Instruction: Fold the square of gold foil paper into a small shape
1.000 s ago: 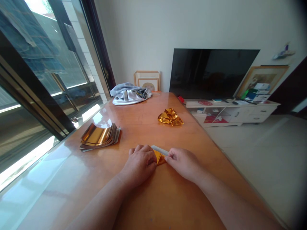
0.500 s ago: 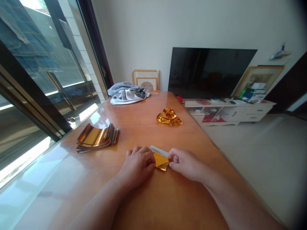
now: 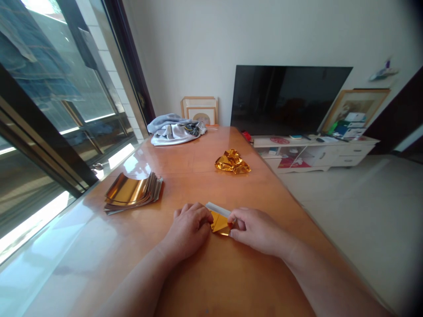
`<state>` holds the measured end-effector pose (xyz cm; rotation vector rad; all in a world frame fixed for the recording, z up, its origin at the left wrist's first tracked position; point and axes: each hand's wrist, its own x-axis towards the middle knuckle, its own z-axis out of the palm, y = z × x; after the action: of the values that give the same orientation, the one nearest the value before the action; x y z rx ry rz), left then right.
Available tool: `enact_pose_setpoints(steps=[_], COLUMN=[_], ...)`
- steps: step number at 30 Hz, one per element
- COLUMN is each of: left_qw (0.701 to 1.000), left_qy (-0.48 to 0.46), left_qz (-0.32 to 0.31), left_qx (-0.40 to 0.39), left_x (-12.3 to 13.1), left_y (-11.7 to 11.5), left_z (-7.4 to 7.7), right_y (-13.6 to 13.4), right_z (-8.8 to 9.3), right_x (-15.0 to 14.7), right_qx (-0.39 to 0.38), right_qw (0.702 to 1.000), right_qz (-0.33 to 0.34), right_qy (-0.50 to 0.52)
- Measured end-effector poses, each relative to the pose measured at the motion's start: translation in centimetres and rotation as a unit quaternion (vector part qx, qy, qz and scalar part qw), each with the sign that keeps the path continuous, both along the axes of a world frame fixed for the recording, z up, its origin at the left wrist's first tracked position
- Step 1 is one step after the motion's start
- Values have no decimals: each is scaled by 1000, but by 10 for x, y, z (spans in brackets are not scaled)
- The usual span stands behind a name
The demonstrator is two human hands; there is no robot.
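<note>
A small piece of folded gold foil paper lies flat on the wooden worktop, near the edge closest to the person and between both hands. A narrow white strip runs along its upper edge, angled slightly downward to the right. It seems to be part of the same folded piece, though the picture doesn't settle that.

The left hand rests on the worktop with its fingers curled, and its grip is closed against the paper's left side. The right hand comes in from the other side, with its thumb and fingers brought together in a pinch on the paper's right corner. Part of the paper is hidden under those fingertips.

Left of the hands, a stack of gold foil sheets lies on the worktop, its top sheets curling upward. Farther ahead sits a crumpled ball of gold foil, well apart from the hands. A bunched grey and white cloth lies at the far end, with picture frames leaning behind it. To the right stands a low white cabinet carrying a black television. A glass sliding door runs along the left side of the worktop.
</note>
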<state>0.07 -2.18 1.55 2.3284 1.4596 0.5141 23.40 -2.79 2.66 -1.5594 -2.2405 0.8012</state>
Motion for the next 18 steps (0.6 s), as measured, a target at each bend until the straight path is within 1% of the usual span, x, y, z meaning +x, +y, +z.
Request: enact_pose_setpoints(steps=[5, 14, 18], left_qw=[999, 1000, 999], left_qy=[-24, 10, 32], left_qz=[30, 6, -3], left_qx=[16, 23, 40], left_x=[0, 11, 10], left_y=[1, -4, -6], left_z=[-4, 5, 8], right_y=[0, 7, 9], right_z=[1, -12, -15], right_x=[-1, 1, 0], right_qx=[-4, -4, -2], right_qw=[1000, 999, 999], right_qz=[-4, -17, -29], right_qy=[13, 36, 33])
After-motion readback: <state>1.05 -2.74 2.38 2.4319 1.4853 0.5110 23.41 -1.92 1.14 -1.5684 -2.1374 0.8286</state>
